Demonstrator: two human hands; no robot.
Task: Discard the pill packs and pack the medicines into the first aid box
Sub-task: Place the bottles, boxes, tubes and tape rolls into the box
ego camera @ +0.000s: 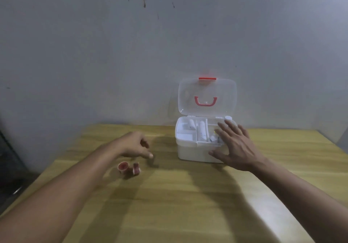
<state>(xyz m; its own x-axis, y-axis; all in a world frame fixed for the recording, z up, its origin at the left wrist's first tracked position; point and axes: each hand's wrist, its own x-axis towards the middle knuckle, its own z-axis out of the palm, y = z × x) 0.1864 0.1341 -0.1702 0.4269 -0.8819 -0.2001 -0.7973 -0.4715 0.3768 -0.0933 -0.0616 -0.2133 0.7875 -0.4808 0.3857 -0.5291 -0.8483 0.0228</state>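
Packing the last medicines into the first aid box [190, 154]

Right hand [233, 144] spread flat, steadying it; left hand [134, 145] loosely curled, empty, should grasp the two small red rolls [129, 168].

A light wooden table [188, 195] with a visible grain stands against a grey wall. On its far right part sits a white first aid box [194, 152], its clear lid raised (red handle and latch on the lid). Well to the left of the box, two small reddish rolls [129, 168] lie side by side on the wood, too blurred to identify.
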